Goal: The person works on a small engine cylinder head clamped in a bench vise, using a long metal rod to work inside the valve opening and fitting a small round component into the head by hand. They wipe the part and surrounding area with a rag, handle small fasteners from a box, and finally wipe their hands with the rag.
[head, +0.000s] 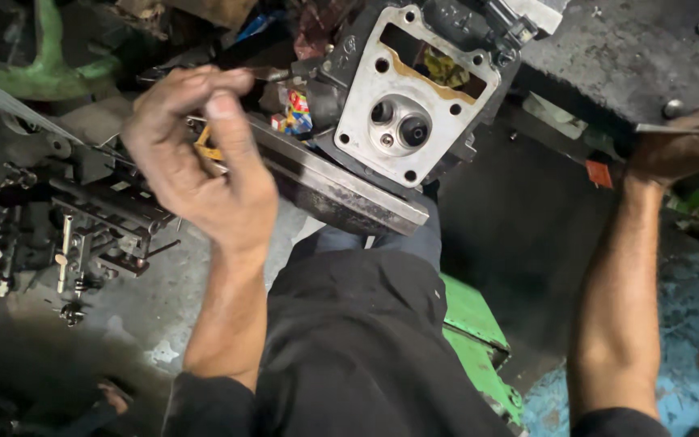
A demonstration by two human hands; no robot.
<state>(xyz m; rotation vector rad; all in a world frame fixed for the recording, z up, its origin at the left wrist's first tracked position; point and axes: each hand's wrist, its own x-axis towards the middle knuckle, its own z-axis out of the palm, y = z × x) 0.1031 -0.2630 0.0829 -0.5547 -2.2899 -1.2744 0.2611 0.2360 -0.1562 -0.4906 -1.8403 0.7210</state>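
Facing up: grey cyl. head (402, 93), colourful packet (296, 113) beside.

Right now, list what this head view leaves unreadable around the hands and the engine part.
- Left hand: curled fingers hide whatever it pinches.
- Right hand: cut off by the right edge; its grip on the flat metal blade is unclear.
- Cylinder head: top cut off by the frame; underside hidden by the metal bar.

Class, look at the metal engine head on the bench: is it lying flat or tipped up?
Tipped up. The engine head leans on the bench edge, its pale gasket face tilted toward the camera.
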